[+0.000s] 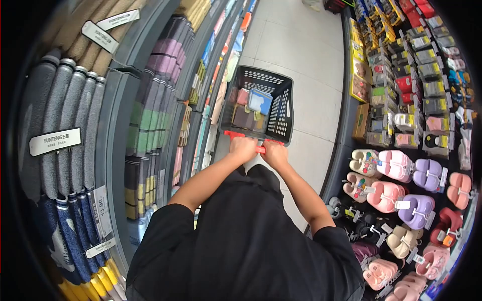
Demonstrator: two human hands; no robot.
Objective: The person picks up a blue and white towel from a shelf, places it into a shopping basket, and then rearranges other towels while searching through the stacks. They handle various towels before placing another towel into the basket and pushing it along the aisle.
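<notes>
While the handle [260, 150] is clasped by left hand [244, 148] and right hand [274, 154], both closed, at the near edge of the basket [280, 114], packs [259, 102] are carried inside, toward its left edge.

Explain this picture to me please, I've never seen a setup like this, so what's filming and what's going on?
There's no robot here: it is a person using bare hands, and the single picture comes from a camera worn on their head, looking forward and down. The left hand and right hand both grip the red handle of a dark basket. In the basket lie a blue-and-white package and a few other items, too small to identify. Beneath is a tiled floor. Folded towels fill shelves on the left; slippers and small packets hang on the right.
</notes>
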